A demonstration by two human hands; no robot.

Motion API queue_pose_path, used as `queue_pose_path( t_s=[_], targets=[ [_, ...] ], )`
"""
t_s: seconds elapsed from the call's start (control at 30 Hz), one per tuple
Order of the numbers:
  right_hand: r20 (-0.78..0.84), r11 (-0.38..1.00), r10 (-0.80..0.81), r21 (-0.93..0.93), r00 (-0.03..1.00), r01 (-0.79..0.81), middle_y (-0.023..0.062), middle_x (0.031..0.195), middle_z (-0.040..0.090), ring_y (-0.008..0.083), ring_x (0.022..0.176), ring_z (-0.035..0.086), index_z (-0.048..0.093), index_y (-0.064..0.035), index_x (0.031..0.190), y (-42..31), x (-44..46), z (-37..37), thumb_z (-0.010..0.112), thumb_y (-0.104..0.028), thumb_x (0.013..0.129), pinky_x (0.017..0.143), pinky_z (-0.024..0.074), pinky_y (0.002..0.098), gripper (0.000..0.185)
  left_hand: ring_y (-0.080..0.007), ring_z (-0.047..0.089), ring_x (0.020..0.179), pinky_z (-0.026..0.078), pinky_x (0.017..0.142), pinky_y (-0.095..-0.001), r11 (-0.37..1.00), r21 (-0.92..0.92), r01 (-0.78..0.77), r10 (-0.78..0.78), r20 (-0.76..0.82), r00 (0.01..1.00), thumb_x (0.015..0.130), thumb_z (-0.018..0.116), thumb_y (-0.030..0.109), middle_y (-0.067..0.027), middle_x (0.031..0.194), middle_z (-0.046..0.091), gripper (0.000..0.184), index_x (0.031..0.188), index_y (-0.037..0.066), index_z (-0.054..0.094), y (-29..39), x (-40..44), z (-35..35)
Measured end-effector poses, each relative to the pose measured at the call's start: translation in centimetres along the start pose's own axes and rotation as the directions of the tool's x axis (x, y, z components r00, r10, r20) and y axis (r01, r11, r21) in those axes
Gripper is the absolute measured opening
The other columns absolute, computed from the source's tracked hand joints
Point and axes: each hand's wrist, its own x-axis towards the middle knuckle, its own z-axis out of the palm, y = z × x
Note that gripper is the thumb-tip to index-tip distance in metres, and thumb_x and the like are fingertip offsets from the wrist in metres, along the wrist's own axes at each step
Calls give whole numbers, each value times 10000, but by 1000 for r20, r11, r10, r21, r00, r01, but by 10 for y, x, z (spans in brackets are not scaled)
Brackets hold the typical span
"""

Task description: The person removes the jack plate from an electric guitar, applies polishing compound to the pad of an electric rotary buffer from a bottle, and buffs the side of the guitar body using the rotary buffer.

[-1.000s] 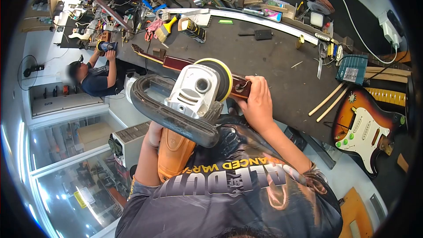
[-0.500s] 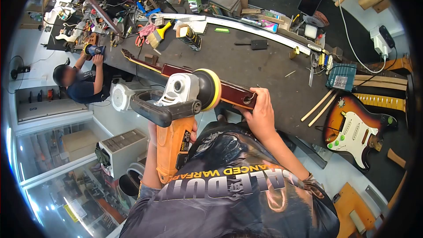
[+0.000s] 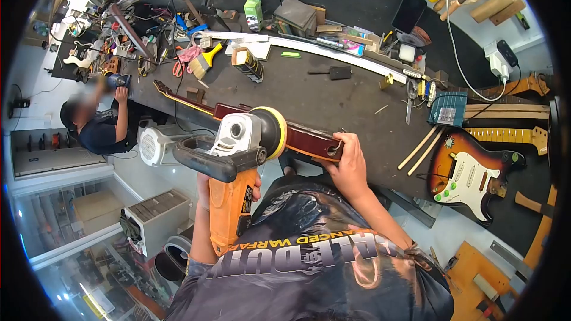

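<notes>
Left hand (image 3: 204, 190) wrapped firmly round the orange polisher (image 3: 229, 202), fingers curled right about its barrel; right hand (image 3: 350, 163) clamped on the end of the dark red guitar (image 3: 312, 142), which lies along the bench's near edge. And here's the change — the yellow-rimmed pad (image 3: 276, 134) has slid away from the right hand, baring more red side, so it now sits about mid-body, though true contact is hidden. Beyond, on the bench (image 3: 285, 95), a brush (image 3: 205, 61) and an open box (image 3: 247, 65); off left, a co-worker (image 3: 104, 131) — bent over another job.
</notes>
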Motion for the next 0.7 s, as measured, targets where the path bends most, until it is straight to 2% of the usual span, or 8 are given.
queue_pose_path(
  t_s=[0.13, 0.17, 0.27, 0.3, 0.37, 0.5, 0.7],
  targets=[
    [23, 999, -24, 35, 999, 23, 181, 1295, 668, 424, 1241, 664, 565, -41, 1381, 5, 3, -4, 987, -270, 828, 1094, 540, 521, 732, -454, 801, 922, 689, 803, -511, 999, 32, -33, 32, 29, 999, 915, 724, 828, -360, 1202, 726, 1150, 1598, -74, 514, -13, -2, 28],
    [24, 998, -45, 50, 999, 44, 180, 1287, 668, 419, 1236, 659, 566, -48, 1370, 7, 3, -4, 990, -263, 809, 1109, 527, 533, 735, -461, 808, 965, 691, 832, -514, 998, 37, -50, 48, 53, 997, 935, 704, 828, -355, 1226, 728, 1146, 1608, -78, 506, -19, -4, 30],
    [29, 994, -105, 32, 994, 104, 173, 1282, 664, 415, 1230, 652, 572, -53, 1359, 15, 2, -3, 996, -254, 780, 1115, 518, 545, 745, -479, 814, 1007, 694, 855, -513, 995, 94, -44, 43, 14, 999, 957, 680, 812, -373, 1295, 716, 1124, 1620, -77, 500, -25, -11, 46],
    [37, 994, -101, 46, 994, 99, 170, 1274, 659, 415, 1228, 649, 574, -55, 1356, 15, -1, -3, 997, -252, 772, 1118, 514, 546, 748, -458, 808, 983, 695, 832, -495, 985, 170, -28, 47, -110, 993, 881, 715, 921, -361, 1230, 698, 1265, 1618, -80, 481, -28, -16, 57],
    [38, 993, -97, 69, 995, 94, 163, 1258, 649, 413, 1222, 643, 578, -57, 1350, 19, 4, -2, 1001, -249, 757, 1125, 507, 548, 753, -430, 798, 1022, 680, 871, -486, 965, 261, -16, 72, -205, 976, 894, 729, 851, -333, 1260, 703, 1196, 1616, -74, 496, -28, -22, 59],
    [43, 990, -107, 100, 993, 103, 157, 1222, 623, 410, 1209, 638, 588, -58, 1343, 24, 7, -2, 999, -249, 768, 1126, 503, 538, 733, -373, 778, 1101, 650, 950, -467, 933, 359, -15, 114, -257, 960, 922, 755, 712, -277, 1321, 714, 1062, 1611, -62, 524, -28, -45, 46],
    [74, 988, -139, 84, 987, 133, 159, 1224, 617, 408, 1236, 628, 590, -56, 1346, 24, 7, -7, 988, -259, 789, 1251, 444, 580, 714, -289, 748, 1218, 604, 1067, -438, 899, 438, -4, 153, -307, 939, 963, 794, 503, -194, 1412, 730, 874, 1605, -44, 566, -41, -63, 50]
  ],
)
